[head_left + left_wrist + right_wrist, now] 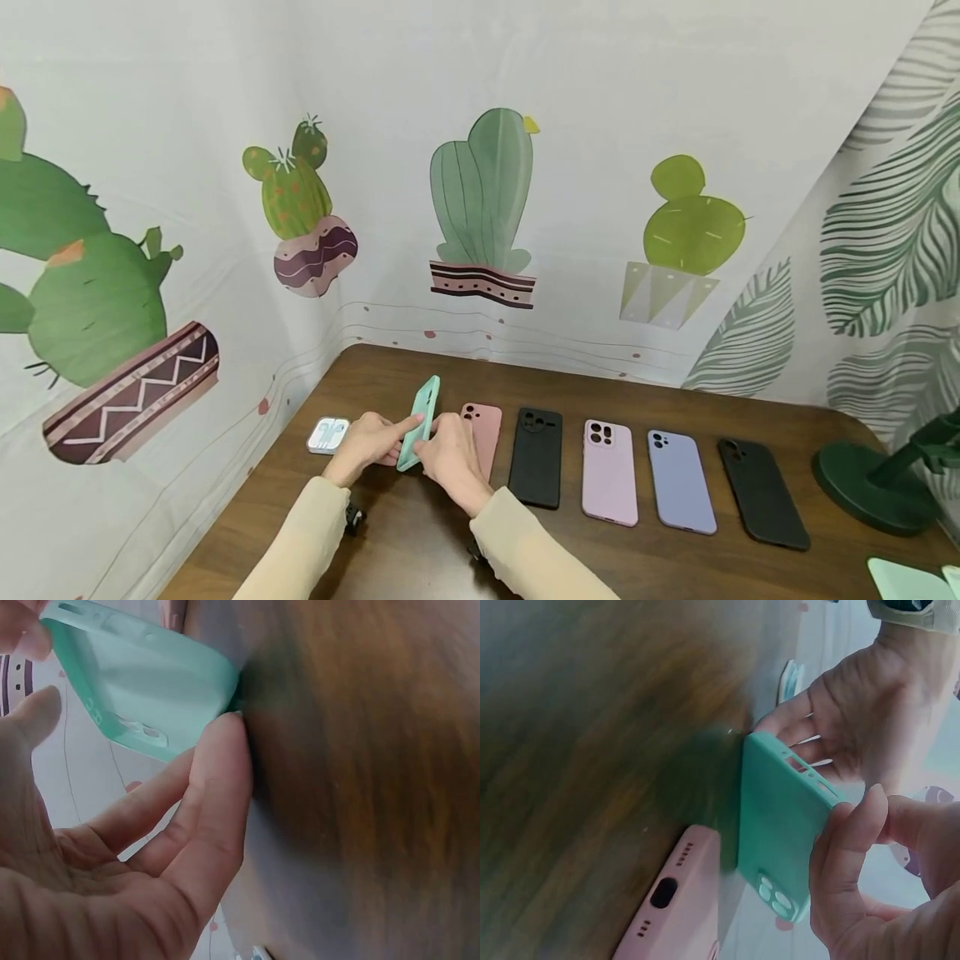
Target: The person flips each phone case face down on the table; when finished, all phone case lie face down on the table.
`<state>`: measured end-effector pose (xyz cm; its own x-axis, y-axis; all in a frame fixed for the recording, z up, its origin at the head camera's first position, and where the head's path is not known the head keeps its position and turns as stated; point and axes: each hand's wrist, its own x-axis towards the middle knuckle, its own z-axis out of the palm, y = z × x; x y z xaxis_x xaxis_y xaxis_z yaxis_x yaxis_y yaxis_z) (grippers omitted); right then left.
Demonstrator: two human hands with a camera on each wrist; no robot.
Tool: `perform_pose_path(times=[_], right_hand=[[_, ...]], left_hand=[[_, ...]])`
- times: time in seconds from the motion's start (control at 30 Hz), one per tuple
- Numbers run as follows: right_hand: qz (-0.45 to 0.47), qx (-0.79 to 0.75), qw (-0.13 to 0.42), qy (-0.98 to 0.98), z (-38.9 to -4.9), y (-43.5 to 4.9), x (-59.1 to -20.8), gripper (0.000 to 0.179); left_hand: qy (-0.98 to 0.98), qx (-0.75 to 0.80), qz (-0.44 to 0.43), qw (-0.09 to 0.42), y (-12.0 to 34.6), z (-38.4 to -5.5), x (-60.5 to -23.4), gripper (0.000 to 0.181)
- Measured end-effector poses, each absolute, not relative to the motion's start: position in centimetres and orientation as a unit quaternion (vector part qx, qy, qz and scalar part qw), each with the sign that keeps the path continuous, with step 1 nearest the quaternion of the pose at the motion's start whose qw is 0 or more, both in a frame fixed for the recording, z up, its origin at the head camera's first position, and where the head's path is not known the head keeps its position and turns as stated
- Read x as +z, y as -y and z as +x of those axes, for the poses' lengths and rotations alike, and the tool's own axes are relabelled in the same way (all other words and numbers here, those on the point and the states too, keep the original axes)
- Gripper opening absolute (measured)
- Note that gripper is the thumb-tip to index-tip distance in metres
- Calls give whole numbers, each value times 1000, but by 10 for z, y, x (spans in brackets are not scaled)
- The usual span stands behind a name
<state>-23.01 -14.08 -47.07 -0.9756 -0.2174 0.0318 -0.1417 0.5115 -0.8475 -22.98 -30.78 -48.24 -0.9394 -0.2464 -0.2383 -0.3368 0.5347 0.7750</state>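
A mint green phone case [420, 421] is raised on edge near the table's left part, its hollow inside towards my left hand [366, 442]. In the right wrist view its back shows, with camera holes [774, 894] at one end. Thumb and finger of my right hand [877, 862] pinch the case along its upper edge. From the left wrist view, my left fingertips [225, 739] touch the case's lower corner, while the thumb stands apart from it. Just beyond my right hand lies a pink phone case [486, 429], partly covered by that hand.
To the right, a black case [536, 458], a light pink case [609, 473], a lavender case [681, 483] and another black case [765, 493] lie in a row. Boxed earphones [327, 435] lie at left. A green stand base [862, 492] sits at the table's right.
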Motion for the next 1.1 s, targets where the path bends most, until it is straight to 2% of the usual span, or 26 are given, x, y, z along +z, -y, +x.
perform_pose_path(times=[0.03, 0.17, 0.37, 0.5, 0.73, 0.9, 1.1], right_hand=[[-101, -489, 42, -865, -229, 141, -469, 10], [-95, -499, 58, -859, -225, 143, -464, 22], [-106, -510, 53, -852, -222, 148, -462, 18], [-112, -541, 68, -831, -221, 149, -464, 18], [-134, -560, 74, -814, -224, 149, -471, 16], [-141, -521, 100, -836, -224, 149, -477, 14], [-141, -503, 111, -845, -222, 155, -485, 14]], left_hand=[[-865, 467, -173, 56, 307, -229, -482, 64], [-850, 493, -170, 73, 307, -231, -483, 65], [-832, 522, -167, 88, 308, -234, -485, 53], [-818, 541, -167, 96, 310, -234, -484, 47], [-808, 563, -124, 119, 321, -233, -484, 55], [-794, 584, -111, 127, 331, -230, -483, 58], [-790, 594, -103, 111, 341, -229, -480, 55]])
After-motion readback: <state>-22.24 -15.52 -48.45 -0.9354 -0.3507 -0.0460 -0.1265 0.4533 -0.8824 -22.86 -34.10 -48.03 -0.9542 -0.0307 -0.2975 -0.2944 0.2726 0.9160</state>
